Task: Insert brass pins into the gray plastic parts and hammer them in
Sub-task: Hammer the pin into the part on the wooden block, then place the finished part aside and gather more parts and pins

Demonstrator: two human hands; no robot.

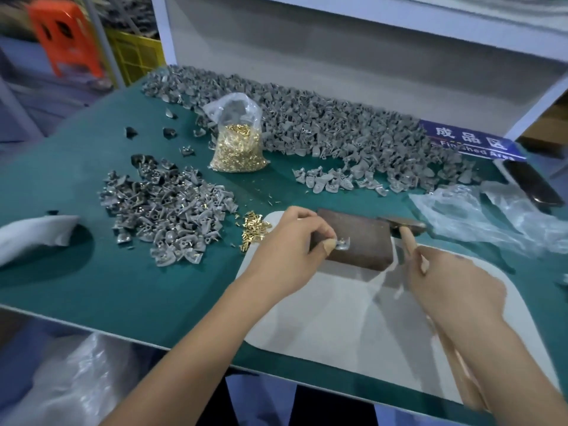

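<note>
Your left hand [289, 241] pinches a gray part [343, 243] on the block [356, 238], which sits on the white mat [338, 318] by the bench's [123, 287] near edge. Your right hand [455, 290] grasps the hammer [404, 230]. Loose pins [253, 229] lie left of the block. The blue sign [470, 139] reads "Finished Area".

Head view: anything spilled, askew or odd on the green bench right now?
Mostly working clutter. A few loose brass pins lie scattered on the green mat, away from the small brass pin heap and the clear plastic bag of brass pins. Several dark grey plastic parts sit apart from the piles. Nothing looks damaged.
</note>
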